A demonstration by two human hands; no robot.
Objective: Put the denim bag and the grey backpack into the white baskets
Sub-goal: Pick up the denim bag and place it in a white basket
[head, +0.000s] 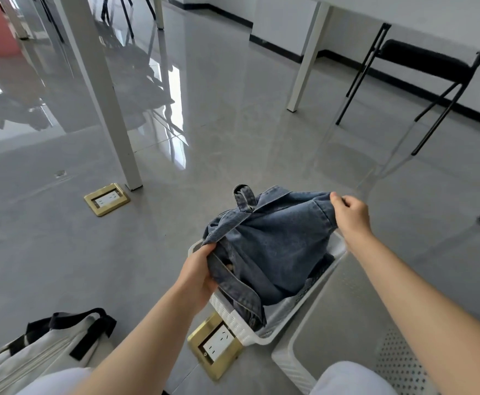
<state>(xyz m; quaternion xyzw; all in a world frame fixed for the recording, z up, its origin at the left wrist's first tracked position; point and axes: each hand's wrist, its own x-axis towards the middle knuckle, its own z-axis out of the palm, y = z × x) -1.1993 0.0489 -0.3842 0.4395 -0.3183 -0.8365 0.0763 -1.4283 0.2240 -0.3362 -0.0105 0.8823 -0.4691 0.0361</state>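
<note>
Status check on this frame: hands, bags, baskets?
Left hand and right hand both gripping denim bag, partly down in far white basket. Grey backpack on floor, untouched. Near basket open, nothing blocking.

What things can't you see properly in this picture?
All in the head view:
- Inside of the white basket: hidden by the denim bag.
- Left hand fingers: tucked under the denim.
- Grey backpack: cut off by the left and bottom edges.
- Second basket: partly hidden by the right arm and a knee, cut off at the bottom.
- Right hand: pinches the bag's corner, fingertips hidden.
</note>
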